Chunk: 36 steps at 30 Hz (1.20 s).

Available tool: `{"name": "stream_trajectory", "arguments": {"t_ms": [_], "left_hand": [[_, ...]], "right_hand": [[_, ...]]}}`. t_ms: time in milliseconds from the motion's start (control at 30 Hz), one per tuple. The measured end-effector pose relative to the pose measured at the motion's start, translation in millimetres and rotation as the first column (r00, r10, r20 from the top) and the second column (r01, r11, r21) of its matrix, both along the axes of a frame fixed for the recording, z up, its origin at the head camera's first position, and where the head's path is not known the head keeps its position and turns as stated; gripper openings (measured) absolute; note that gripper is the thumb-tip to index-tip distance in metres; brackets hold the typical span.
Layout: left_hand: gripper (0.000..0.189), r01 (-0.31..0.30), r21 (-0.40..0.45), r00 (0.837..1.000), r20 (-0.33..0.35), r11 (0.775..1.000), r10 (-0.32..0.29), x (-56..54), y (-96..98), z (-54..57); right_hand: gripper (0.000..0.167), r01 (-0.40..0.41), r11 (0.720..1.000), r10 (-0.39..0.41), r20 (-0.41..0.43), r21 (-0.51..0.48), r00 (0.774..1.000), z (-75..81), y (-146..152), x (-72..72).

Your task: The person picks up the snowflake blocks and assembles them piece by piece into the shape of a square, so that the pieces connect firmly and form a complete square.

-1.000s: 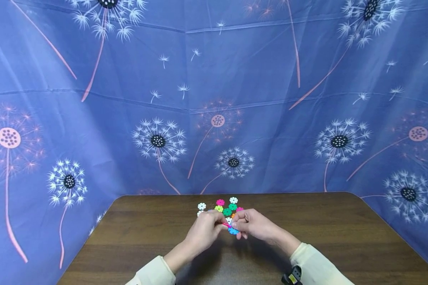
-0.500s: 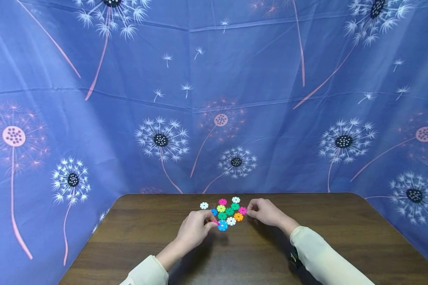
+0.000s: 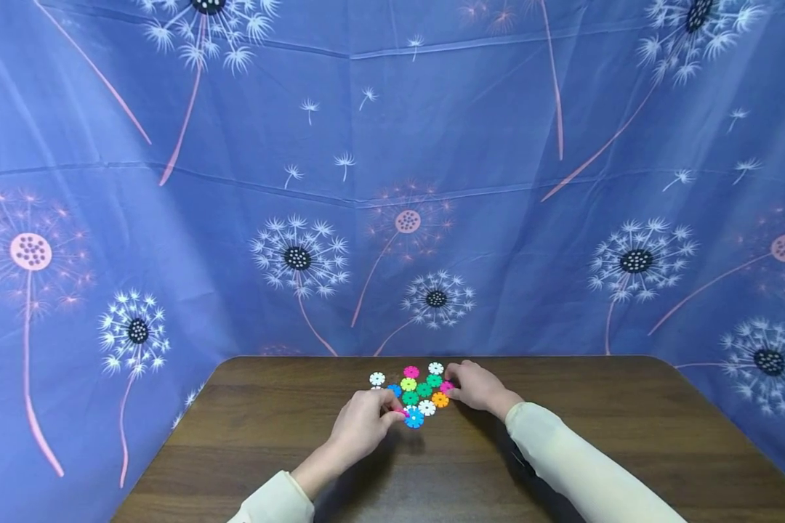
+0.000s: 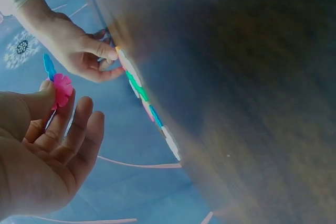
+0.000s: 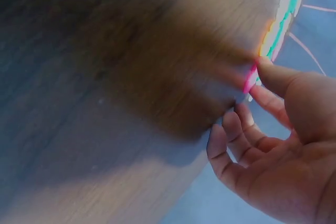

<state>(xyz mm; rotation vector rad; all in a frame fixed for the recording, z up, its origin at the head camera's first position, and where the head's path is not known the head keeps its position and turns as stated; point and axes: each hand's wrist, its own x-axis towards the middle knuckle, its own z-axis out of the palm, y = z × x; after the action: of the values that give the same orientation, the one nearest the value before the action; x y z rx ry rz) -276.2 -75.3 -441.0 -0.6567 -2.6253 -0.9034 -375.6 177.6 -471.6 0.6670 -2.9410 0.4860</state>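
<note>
My left hand (image 3: pixel 361 423) pinches a pink notched flower-shaped disc (image 4: pixel 63 88) between thumb and fingers. Joined to it at an angle is a blue notched disc (image 3: pixel 414 418), held above the table at the near side of the loose discs. At the right side of the group, my right hand (image 3: pixel 479 386) has thumb and index finger on the edge of another pink disc (image 5: pixel 250 80), which lies on the wood. Its other fingers are bent and hang apart from that disc in the right wrist view.
Loose discs lie in a group on the brown table (image 3: pixel 268 428): an orange disc (image 3: pixel 440 399), a yellow-green disc (image 3: pixel 408 384), several green and white ones, a blue disc (image 3: pixel 395 391). A blue dandelion-print cloth (image 3: pixel 392 145) hangs behind the table's far edge.
My right hand has left the joined pink and blue discs and moved right to the loose pink disc. My left hand has kept hold of the joined pair and shifted slightly.
</note>
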Motion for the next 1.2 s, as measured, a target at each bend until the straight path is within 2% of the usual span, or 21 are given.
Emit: {"name": "stream_trajectory", "arguments": {"t_ms": [133, 333, 500, 633, 733, 933, 1067, 1200], "left_hand": [[0.015, -0.001, -0.013, 1.0, -0.011, 1.0, 0.001, 1.2, -0.5, -2.7], [0.014, 0.0, -0.006, 1.0, -0.018, 1.0, 0.0, 0.6, -0.8, -2.3], [0.014, -0.002, -0.006, 1.0, -0.02, 1.0, 0.002, 0.1, 0.5, -0.8], [0.014, 0.006, 0.002, 1.0, -0.019, 1.0, -0.006, 0.0, 1.7, -0.4], [0.013, 0.019, 0.015, 1.0, -0.021, 1.0, -0.019, -1.0, 2.6, 0.1], [0.014, 0.059, 0.05, 0.998, -0.021, 0.997, -0.058, -2.7, 3.8, 1.4], [0.014, 0.077, 0.067, 0.997, -0.019, 0.995, -0.076, -2.6, 4.0, 2.4], [0.013, 0.08, 0.079, 0.997, -0.008, 0.994, -0.079, -0.5, 4.2, 3.1]], "right_hand": [[0.024, -0.003, 1.0, 0.003, 0.015, -0.018, 1.0, 0.4, 2, 1.7], [0.031, -0.014, 0.983, 0.028, 0.073, -0.184, 0.997, 4.1, 13, 7.7], [0.025, -0.009, 0.944, 0.054, 0.128, -0.329, 0.99, 1.2, 26, 16.8], [0.012, 0.008, 0.897, 0.104, 0.229, -0.442, 0.968, -0.4, 31, 27.9], [0.005, -0.003, 0.864, 0.157, 0.265, -0.503, 0.951, 3.4, 29, 38.2], [0.006, -0.083, 0.807, 0.254, 0.216, -0.585, 0.943, 19.8, 16, 62.8], [0.005, -0.106, 0.793, 0.261, 0.177, -0.6, 0.949, 27.6, 7, 76.5], [0.005, -0.126, 0.788, 0.266, 0.15, -0.603, 0.952, 29.3, 1, 83.8]]}}
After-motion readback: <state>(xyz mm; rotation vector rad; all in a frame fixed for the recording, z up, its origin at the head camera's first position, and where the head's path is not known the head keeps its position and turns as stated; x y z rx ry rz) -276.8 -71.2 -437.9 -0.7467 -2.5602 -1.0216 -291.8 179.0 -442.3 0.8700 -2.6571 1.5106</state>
